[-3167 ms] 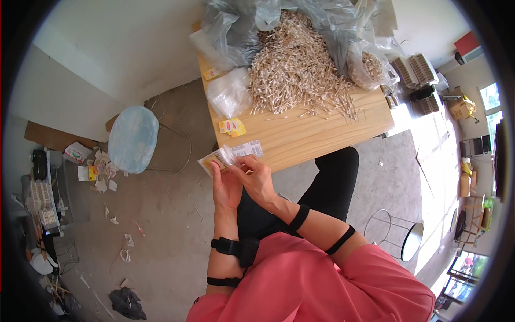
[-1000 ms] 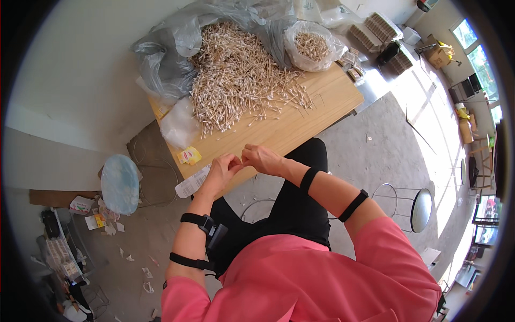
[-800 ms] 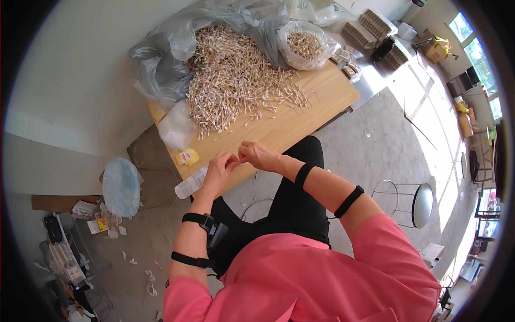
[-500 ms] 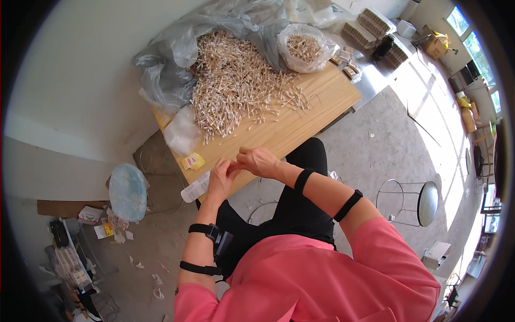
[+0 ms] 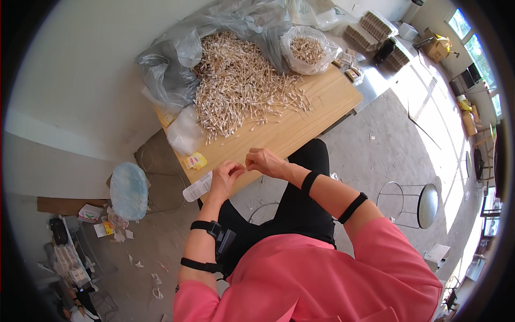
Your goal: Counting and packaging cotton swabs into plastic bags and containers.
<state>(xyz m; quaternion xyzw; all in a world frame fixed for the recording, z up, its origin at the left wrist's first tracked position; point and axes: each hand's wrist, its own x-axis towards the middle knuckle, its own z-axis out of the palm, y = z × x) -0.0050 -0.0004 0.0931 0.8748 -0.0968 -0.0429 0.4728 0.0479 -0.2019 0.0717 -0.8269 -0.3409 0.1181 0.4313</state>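
Note:
My left hand [image 5: 224,180] is over the near edge of the wooden table [image 5: 300,129], thumb and fingers pinched together. My right hand [image 5: 265,162] is close beside it, also in a pinch, with a small gap between the two sets of fingertips. Whatever either one holds is too small to make out. Beyond them a big heap of cotton swabs [image 5: 236,80] spreads over the table. Left of my left hand lie a small yellow and white packet [image 5: 195,161] and a white printed sheet of labels [image 5: 197,187] hanging at the table's edge.
A grey plastic bag [image 5: 171,64] backs the heap, next to a clear bag of swabs [image 5: 307,51]. Clear plastic [image 5: 185,130] lies at the table's left corner. A round blue-topped stool [image 5: 129,191] stands at left, another stool [image 5: 427,205] at right. Scraps litter the floor.
My hands have drawn apart: the fingertips met before and now have a small gap, my right hand having shifted right. The view has tilted slightly.

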